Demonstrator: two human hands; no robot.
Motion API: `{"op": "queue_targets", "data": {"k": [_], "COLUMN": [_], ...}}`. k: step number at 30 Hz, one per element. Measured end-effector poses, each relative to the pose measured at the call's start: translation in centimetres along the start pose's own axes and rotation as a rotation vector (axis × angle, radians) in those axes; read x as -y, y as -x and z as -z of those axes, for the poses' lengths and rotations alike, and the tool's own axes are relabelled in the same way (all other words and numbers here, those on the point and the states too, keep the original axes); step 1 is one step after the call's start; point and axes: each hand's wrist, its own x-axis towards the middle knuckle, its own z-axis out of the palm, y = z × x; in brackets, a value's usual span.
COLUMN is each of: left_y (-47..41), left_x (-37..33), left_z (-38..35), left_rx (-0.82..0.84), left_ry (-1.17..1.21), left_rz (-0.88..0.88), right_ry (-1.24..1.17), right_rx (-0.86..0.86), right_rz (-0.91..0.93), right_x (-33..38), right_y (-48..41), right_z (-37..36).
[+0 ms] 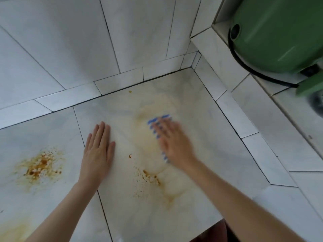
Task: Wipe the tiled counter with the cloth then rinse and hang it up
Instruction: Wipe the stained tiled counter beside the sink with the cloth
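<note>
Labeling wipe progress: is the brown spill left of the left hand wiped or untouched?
Untouched. The brown spill shows crisp specks, no smear; the cloth is under the right hand, well off to its right.

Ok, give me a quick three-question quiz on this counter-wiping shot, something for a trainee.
1. True or false: the left hand lies flat on the counter.
2. Which of the hands presses on the blue-striped cloth? A) left B) right C) both
3. Fill in: the brown spatter lies to the ____ of the left hand.

Key: 1 true; 2 B, the right hand; 3 left.
</note>
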Motion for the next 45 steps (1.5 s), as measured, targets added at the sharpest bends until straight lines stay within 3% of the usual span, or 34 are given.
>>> {"op": "queue_targets", "data": {"k": [4,7,10,14,16,18,21,24,28,33,41,43,45], "left_y": [0.2,0.2,0.2,0.2,0.2,0.2,0.3,0.3,0.3,0.3,0.3,0.3,0.4], "left_x": [-0.4,-0.6,-0.6,-0.6,-0.5,-0.5,-0.6,-0.6,-0.6,-0.5,-0.6,-0.6,-0.5], "left_z": [0.0,0.0,0.0,0.0,0.1,0.1,0.1,0.1,0.1,0.0,0.1,0.2,0.2], "left_rx": [-0.023,-0.028,-0.035,-0.042,-0.047,-0.046,-0.043,-0.043,-0.038,-0.05,-0.05,-0.048,-0.045], "left_ry": [-0.019,-0.013,-0.009,0.003,0.014,0.029,0.033,0.005,0.001,0.018,0.013,0.016,0.017], "left_rz": [0.013,0.022,0.024,0.03,0.035,0.036,0.035,0.046,0.053,0.049,0.045,0.043,0.047], "right_ry": [0.225,0.208,0.081,0.02,0.033,0.036,0.065,0.24,0.06,-0.032,0.121,0.124,0.08], "right_rx": [0.051,0.015,-0.059,-0.09,0.024,0.025,-0.042,0.036,-0.042,-0.121,0.044,0.055,0.026], "right_rz": [-0.317,-0.483,-0.351,0.0,0.153,0.213,0.029,-0.234,-0.543,-0.295,0.363,0.391,0.282], "right_x": [-9.1,-8.7,-2.7,6.1,6.8,4.5,-2.0,-7.0,-4.3,4.4,7.4,5.5,2.3], "right_y": [-3.2,-6.7,-10.6,-10.2,-8.2,-7.4,-8.6,-10.4,-14.4,-15.6,-13.6,-12.4,-11.9], "right_z": [2.0,2.3,1.2,-0.1,-0.3,0.1,1.1,3.0,3.2,0.6,-0.2,0.3,0.9]}}
